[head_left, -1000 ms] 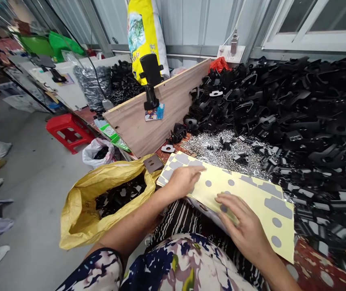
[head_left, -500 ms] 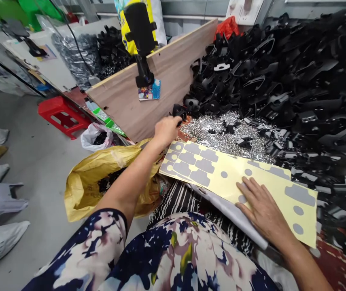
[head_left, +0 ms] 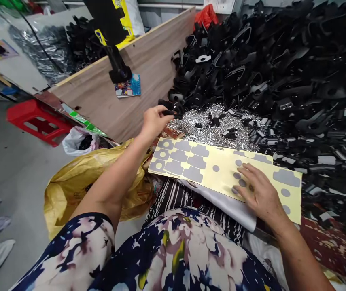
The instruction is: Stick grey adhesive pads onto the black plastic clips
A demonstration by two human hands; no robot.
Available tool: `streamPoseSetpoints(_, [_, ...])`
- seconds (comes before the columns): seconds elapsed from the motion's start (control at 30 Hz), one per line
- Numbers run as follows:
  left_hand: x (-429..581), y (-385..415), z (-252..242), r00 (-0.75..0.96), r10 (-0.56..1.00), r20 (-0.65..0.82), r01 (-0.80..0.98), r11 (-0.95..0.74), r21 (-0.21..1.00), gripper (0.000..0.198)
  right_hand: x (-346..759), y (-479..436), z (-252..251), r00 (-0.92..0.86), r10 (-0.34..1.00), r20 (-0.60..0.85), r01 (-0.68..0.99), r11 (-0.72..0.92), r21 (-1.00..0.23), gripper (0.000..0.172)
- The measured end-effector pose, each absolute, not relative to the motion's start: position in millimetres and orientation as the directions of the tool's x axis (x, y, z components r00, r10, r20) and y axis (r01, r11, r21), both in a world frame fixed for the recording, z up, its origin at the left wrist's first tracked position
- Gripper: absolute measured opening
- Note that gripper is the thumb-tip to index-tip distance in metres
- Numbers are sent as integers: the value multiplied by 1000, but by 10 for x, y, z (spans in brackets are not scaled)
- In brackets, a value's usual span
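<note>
Black part, at fingertips, left hand

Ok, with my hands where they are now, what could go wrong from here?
First, your left hand seems to pinch a black part close to the loose silver pins, so it might knock some about or get dropped among them. Second, the yellow sheets lie close to your lap, and I can't tell whether your right hand is pressing on them, so they might slide.
</note>
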State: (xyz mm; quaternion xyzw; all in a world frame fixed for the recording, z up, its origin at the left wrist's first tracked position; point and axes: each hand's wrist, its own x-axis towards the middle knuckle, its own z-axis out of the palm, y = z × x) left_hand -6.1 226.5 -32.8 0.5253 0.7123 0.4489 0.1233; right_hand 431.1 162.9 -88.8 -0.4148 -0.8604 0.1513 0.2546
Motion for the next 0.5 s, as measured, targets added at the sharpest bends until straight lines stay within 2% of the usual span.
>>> streamPoseSetpoints(0.07, [417,1994,-329,-289,836,466,701,-146,698,13,4085,1606,-777,-397,870,292,579,484,-656,41])
streamPoseSetpoints(0.13, [913,1661,-387,-92,783,616,782,-326,531,19,3810,1581,-699,-376,917,132,395,287,-872,46])
streamPoseSetpoints(0.2, [1310,1327,-475,79,742,665,816,-432,385,21,3576,1568,-666,-414,910,21,168,99,-981,54])
streamPoseSetpoints(0.23, [1447,1180,-513,139,749,648,809,-463,362,22,3500,1566,-659,-403,915,16,89,57,-994,56])
streamPoseSetpoints(0.3, [1583,951,-535,255,801,541,729,-527,437,25,3451,1556,-646,-312,946,83,44,102,-994,49])
streamPoseSetpoints(0.37, [1560,816,-465,330,862,385,559,-507,656,25,3505,1531,-606,-257,952,164,111,197,-974,36])
streamPoseSetpoints(0.43, [1456,766,-327,285,928,240,364,-337,868,29,3580,1484,-531,-306,929,208,186,273,-944,28])
streamPoseSetpoints(0.5, [1366,783,-192,232,969,89,164,-129,978,49,3589,1415,-434,-417,881,224,235,342,-910,25])
